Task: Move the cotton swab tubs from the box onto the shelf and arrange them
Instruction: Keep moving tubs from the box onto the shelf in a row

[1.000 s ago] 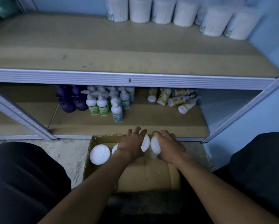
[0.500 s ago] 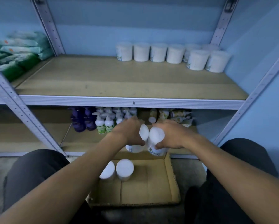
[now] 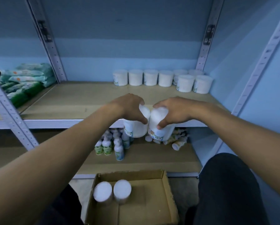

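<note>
Left hand (image 3: 130, 108) and right hand (image 3: 173, 112) each clasp one cotton swab tub (image 3: 135, 127) from above by its lid rim, the pair touching before the shelf (image 3: 74, 101) edge; two more stand in the box (image 3: 166, 192) at 6 o'clock. The tubs are probably light, stiff and smooth-walled, so a lid hold may slip and a side grip seems surer. Fingers hide the lids, and the labels are blurred.

I see the shelf (image 3: 80, 101) board bare across its front and left. White tubs (image 3: 162, 77) line the back right, and green packets (image 3: 25, 80) crowd the far left beyond the upright post (image 3: 53, 51).

shelf (image 3: 80, 101) | white tubs (image 3: 160, 77) back right | box (image 3: 166, 189) on floor
</note>
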`<state>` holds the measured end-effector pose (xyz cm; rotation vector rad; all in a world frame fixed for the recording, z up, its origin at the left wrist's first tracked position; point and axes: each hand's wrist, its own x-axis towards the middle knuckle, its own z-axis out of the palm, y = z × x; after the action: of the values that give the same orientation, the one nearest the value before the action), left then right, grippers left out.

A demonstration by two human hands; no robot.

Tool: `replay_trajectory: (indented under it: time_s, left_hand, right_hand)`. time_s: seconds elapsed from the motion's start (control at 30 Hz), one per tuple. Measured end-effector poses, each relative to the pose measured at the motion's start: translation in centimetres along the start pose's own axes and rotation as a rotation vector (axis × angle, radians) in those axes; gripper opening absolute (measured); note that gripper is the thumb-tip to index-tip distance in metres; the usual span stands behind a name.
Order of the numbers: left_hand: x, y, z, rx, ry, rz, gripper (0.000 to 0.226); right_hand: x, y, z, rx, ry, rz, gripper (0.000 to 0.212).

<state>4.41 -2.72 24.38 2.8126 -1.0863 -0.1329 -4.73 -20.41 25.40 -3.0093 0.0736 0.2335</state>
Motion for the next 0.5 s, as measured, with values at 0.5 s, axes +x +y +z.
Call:
replay_trajectory:
  time_s: [0.5]
  left_hand:
    - [6.2, 2.0, -4.1, 0.016, 0.016, -0.004, 0.086]
  right_hand:
    - [3.6, 2.9, -4.4, -0.091, 0.033, 0.128, 0.096]
